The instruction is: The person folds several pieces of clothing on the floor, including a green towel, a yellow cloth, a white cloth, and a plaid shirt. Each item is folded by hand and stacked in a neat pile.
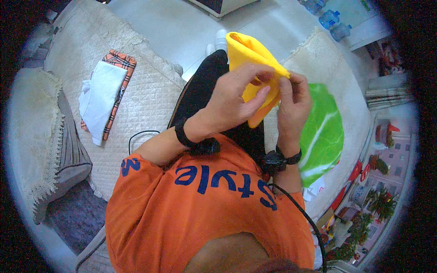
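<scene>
My right hand (295, 99) pinches the edge of a yellow felt-like cloth piece (252, 49) between thumb and fingers. This piece is folded, with its rounded upper end gaping, and hangs over my lap. Against its near face lies my left hand (228, 97), thumb apart from the curled fingers. Whether those fingers grip the cloth or something small cannot be made out. Just right of my right hand, a green leaf-shaped piece (322, 133) with white veins rests on a pale cover.
White cloth (107, 83) lies over an orange plaid folded item (129, 63) on the quilted cover (153, 99) at left. Several large water bottles (329, 19) stand at upper right. Potted plants (380, 204) appear at lower right. A black cable (310, 218) runs from my right wrist.
</scene>
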The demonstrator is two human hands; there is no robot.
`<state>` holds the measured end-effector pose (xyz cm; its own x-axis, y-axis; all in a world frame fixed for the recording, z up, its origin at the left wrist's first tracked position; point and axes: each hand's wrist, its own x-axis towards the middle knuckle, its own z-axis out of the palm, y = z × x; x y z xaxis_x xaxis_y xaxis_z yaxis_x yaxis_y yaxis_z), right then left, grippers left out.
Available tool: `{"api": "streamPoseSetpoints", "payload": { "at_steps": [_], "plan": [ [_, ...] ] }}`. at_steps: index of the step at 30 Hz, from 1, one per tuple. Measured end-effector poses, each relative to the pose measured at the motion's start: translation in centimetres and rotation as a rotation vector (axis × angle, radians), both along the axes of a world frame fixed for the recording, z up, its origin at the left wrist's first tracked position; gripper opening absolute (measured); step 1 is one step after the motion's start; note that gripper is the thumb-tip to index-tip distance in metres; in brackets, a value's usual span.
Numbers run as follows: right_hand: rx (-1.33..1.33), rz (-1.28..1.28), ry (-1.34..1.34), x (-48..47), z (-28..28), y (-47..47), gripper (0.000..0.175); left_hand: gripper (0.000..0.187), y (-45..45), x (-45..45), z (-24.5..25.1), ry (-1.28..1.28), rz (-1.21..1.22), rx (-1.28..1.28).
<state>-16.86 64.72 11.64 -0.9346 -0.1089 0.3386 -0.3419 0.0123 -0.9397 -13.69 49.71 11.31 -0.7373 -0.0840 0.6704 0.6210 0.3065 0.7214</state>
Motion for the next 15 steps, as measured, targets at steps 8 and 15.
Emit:
{"api": "streamPoseSetpoints", "payload": {
  "at_steps": [8,15],
  "plan": [
    [0.116,0.132,0.016,0.8,1.7,1.9,0.014,0.082,-7.3,-4.7,0.9,0.058,0.017,-0.726],
    [0.162,-0.090,0.093,0.8,2.9,4.2,0.014,0.040,-11.0,-5.5,-0.8,-0.373,-0.381,-0.450]
  ]
}}
